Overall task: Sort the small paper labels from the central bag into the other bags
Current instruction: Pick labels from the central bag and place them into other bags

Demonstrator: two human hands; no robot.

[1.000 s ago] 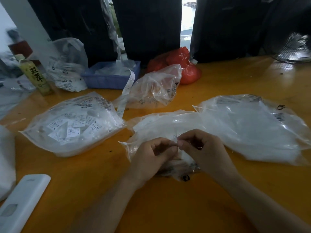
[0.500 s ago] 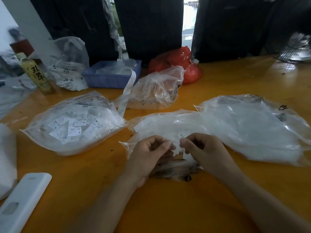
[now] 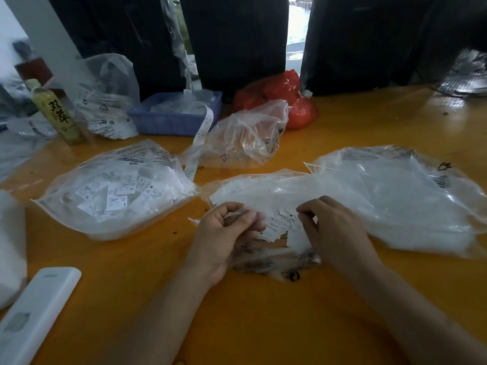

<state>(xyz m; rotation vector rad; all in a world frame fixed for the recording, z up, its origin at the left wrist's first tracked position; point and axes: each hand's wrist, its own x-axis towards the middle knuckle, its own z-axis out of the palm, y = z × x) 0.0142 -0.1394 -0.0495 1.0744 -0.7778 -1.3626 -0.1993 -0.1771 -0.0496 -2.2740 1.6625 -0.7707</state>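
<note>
Paper labels [image 3: 279,225]: loose heap in the central bag [image 3: 263,188], mid-counter [image 3: 263,325] toward the near edge. Left hand [image 3: 226,233]: curled, a thin slip apparently pinched at the fingertips. Right hand [image 3: 334,227]: curled at the heap; contents cannot be told. Advice: one label is best separated, its size letter read, then matched to the left bag [image 3: 113,191] or right bag [image 3: 395,196].

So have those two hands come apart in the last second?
Yes. The left hand and right hand touched fingertips over the central bag; now they are apart, with labels showing between them.
</note>
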